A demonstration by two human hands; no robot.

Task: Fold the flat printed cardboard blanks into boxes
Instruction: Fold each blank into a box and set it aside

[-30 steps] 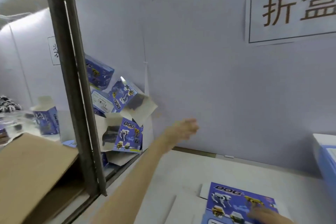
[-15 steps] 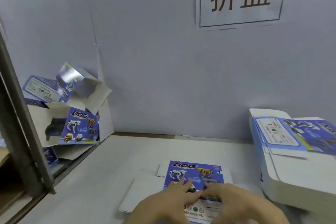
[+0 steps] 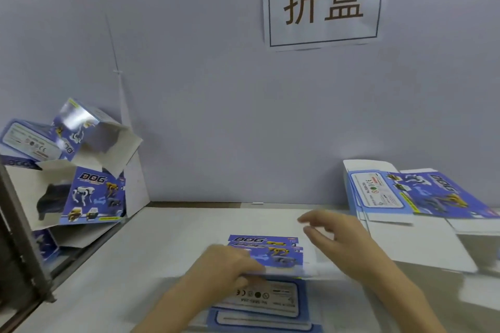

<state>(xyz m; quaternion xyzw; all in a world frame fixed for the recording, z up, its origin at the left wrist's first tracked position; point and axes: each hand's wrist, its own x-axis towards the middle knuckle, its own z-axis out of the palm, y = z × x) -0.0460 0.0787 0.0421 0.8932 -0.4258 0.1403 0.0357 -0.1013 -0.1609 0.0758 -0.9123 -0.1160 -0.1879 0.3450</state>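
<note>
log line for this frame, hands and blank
left hand: grips blank on table | right hand: open, empty, beside blank | stack of blanks: right | folded boxes: left

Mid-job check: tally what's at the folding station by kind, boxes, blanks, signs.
Folded boxes, left pile: 4 in view, more may be hidden
Stack of flat blanks, right: 1
Single blank, front centre: 1
Wall sign: 1
Total: 7

Noted on the grey wall [image 3: 216, 89]: a white paper sheet [image 3: 324, 3] bearing framed brown characters "折盒". The blue printed cardboard blank [image 3: 266, 251] on the white table [image 3: 162, 238] reads "DOG"; its white label panel carries a CE mark, fine print illegible. The folded blue cardboard box [image 3: 93, 192], left, reads "DOG". The stack of flat blue cardboard blanks [image 3: 443, 192], right, shows "DOG" sideways.
</note>
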